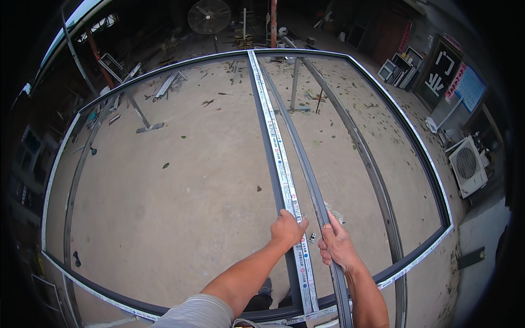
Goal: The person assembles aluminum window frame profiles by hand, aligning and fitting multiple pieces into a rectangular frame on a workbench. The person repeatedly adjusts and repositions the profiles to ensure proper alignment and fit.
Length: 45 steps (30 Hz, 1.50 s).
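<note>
Evidently, each hand steadied its own bar.
The left hand [288, 229] was wrapped round the printed-film crossbar [278, 147] spanning the wide frame [441, 199], which support rails [377, 175] seemingly propped up; the right hand [338, 244] clasped the grey bar [314, 186] just beside it, apparently to control its length.

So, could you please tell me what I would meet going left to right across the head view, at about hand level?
Frame's left edge, left metal rail, left hand, right hand, right metal rail, frame's right edge.
</note>
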Available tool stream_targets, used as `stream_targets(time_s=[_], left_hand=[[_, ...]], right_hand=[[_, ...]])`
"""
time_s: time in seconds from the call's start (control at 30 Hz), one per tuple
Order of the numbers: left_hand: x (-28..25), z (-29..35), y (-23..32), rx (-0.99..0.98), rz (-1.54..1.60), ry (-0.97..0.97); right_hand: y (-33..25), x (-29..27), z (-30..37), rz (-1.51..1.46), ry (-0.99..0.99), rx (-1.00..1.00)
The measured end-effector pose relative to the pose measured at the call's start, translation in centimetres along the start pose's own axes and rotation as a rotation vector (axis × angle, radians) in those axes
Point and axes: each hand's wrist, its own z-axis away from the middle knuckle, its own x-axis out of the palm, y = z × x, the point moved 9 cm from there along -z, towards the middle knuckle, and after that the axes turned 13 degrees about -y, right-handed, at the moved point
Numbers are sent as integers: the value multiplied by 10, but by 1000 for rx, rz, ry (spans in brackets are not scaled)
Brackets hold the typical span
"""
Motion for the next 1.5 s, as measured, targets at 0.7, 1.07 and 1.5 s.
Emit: stream_targets(time_s=[0.7, 1.07, 1.5], left_hand=[[-2, 2, 0, -13, 29, -50], [2, 0, -3, -19, 13, -64], [3, -1, 0, 22, -2, -49]], right_hand=[[-64, -9, -25, -35, 86, -159], [-59, 0, -41, 39, -21, -109], [-40, 10, -33, -22, -50, -61]])
